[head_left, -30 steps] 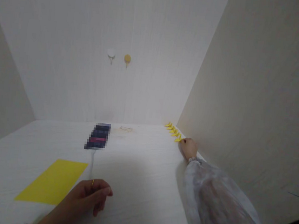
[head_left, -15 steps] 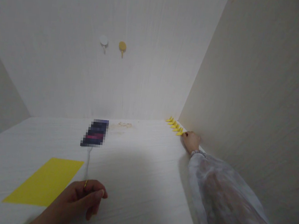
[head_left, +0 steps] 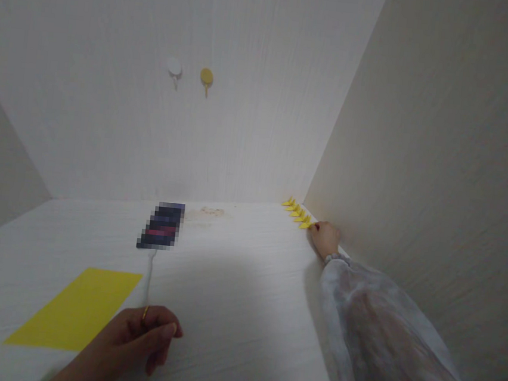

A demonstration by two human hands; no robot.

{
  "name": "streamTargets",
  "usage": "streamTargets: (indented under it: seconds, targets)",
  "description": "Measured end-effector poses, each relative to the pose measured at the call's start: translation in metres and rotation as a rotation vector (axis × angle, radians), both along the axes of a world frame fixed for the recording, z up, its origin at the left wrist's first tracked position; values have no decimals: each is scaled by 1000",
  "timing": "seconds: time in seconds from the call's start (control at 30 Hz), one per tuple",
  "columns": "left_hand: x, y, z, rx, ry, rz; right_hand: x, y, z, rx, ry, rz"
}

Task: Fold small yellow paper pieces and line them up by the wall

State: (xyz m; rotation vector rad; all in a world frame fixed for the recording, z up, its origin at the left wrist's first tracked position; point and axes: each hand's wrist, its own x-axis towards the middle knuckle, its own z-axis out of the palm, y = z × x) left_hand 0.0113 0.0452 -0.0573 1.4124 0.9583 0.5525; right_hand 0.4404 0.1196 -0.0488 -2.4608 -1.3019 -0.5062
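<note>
Several small folded yellow paper cranes (head_left: 294,210) stand in a slanting row near the back right corner of the white surface. My right hand (head_left: 326,239) reaches to the near end of this row, fingers pinched at the closest paper crane (head_left: 304,225); the fingertips are partly hidden. Lower in the view, my left hand (head_left: 143,338) rests loosely curled, thumb against the index finger, a gold ring on one finger. Nothing shows in it. Beside and behind it lies a flat yellow paper sheet (head_left: 74,308), partly covered by the hand.
A dark phone-like device (head_left: 160,226), its screen pixelated, lies toward the back with a white cable (head_left: 149,276) running toward me. On the back wall are a white hook (head_left: 175,68) and a gold hook (head_left: 206,77). A side wall (head_left: 427,159) rises close along my right arm.
Almost nothing differs. The view has shifted very slightly; both hands, the cranes and the sheet keep their places.
</note>
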Motion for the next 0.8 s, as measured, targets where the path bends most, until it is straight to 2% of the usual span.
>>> streamTargets:
  seconds: [0.8]
  targets:
    - [3, -4, 5, 4, -22, 55, 1, 1, 0, 26, 42, -12]
